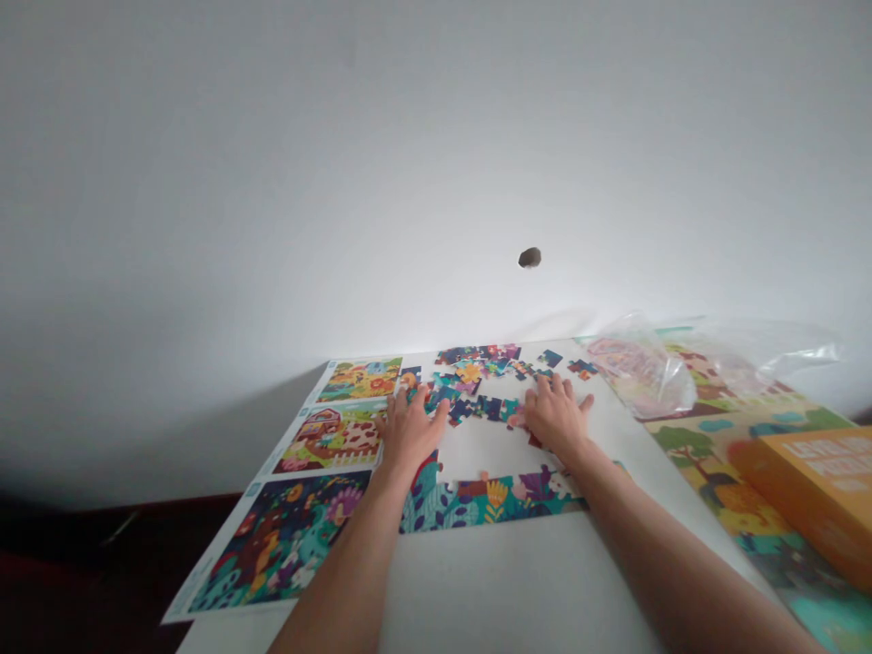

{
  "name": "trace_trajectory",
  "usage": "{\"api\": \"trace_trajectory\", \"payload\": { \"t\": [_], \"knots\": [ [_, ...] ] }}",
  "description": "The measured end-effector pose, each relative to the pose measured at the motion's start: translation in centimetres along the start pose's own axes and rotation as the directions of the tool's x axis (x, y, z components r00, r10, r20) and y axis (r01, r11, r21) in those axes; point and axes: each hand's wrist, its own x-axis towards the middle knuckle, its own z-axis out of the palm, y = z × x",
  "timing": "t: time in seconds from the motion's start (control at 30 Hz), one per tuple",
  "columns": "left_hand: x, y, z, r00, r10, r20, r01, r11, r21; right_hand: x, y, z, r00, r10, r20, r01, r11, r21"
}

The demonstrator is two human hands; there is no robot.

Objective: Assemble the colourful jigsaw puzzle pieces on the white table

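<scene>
My left hand [412, 434] lies with fingers spread at the left edge of a loose heap of jigsaw puzzle pieces [469, 372]. My right hand [555, 420] rests at the heap's right side, fingers apart, touching some pieces; those under its palm are hidden. Neither hand visibly grips a piece. Nearer me, a joined strip of jigsaw puzzle [497, 501] with teal leaves and a yellow plant forms a bottom border, its left end rising beside my left wrist. Two loose pieces [549, 359] lie beyond my right fingers.
On the left lies a reference sheet [272, 536] with three printed pictures, partly under my left forearm. To the right are a crumpled clear plastic bag [654, 377], another printed sheet [708, 490] and an orange box [817, 490]. A white wall [436, 182] with a hole stands behind the table.
</scene>
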Motion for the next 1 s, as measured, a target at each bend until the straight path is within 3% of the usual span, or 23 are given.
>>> {"api": "trace_trajectory", "payload": {
  "t": [0.13,0.3,0.57,0.7,0.77,0.83,0.9,1.0],
  "knots": [
    [-0.8,0.0,-0.5,0.997,0.073,0.015,-0.073,0.997,0.0,-0.4,-0.7,-0.4,0.987,-0.12,0.102,0.116,0.992,0.046],
    [-0.7,-0.2,-0.3,0.983,0.183,0.018,-0.183,0.983,-0.007,-0.5,-1.0,-1.1,0.97,-0.176,0.17,0.161,0.982,0.098],
    [-0.8,-0.2,-0.3,0.976,0.215,0.028,-0.215,0.976,-0.017,-0.4,-1.3,-1.1,0.981,-0.155,0.115,0.149,0.987,0.06],
    [-1.2,0.0,-0.9,0.967,0.257,0.004,-0.256,0.966,-0.036,0.3,-0.8,-2.5,0.99,-0.115,0.085,0.114,0.993,0.022],
    [-1.5,0.3,-1.4,0.908,0.416,0.046,-0.409,0.906,-0.106,0.6,0.0,-3.6,0.993,-0.084,0.08,0.085,0.996,0.001],
    [-1.9,0.6,-1.7,0.763,0.632,0.139,-0.601,0.772,-0.209,0.8,1.0,-4.6,0.984,-0.085,0.154,0.087,0.996,-0.006],
    [-2.2,0.9,-1.9,0.661,0.725,0.193,-0.675,0.687,-0.268,0.6,1.9,-5.2,0.959,-0.107,0.264,0.123,0.991,-0.045],
    [-2.3,1.1,-1.7,0.655,0.722,0.22,-0.661,0.69,-0.296,0.2,2.3,-5.2,0.914,-0.103,0.393,0.156,0.982,-0.107]
  ]
}}
